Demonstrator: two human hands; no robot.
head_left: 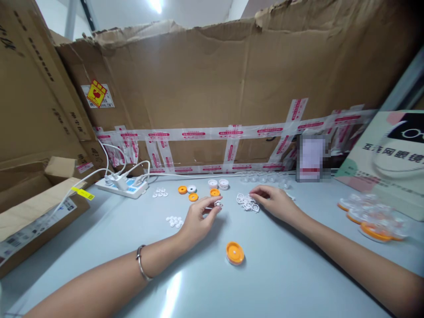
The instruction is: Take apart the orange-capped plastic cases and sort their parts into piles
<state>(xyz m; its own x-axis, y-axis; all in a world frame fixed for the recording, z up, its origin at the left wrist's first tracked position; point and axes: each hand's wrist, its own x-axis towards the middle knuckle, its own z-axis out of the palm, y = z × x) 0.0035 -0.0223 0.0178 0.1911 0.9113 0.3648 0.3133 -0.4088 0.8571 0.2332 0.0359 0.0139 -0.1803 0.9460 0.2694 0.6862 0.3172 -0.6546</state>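
Observation:
My left hand pinches a small white plastic part between thumb and fingertips, just above the grey table. My right hand lies fingers down on a little heap of white ring-shaped parts, its fingertips touching them. An orange round cap lies on the table nearer me, between my forearms. Beyond my left hand sit three small orange discs and a few white round pieces. A metal bangle is on my left wrist.
A white power strip with cables lies at the back left. Small white buttons are scattered left of my hand. Clear lids with orange bases are stacked at right. Taped cardboard walls enclose the table; an open carton sits at left.

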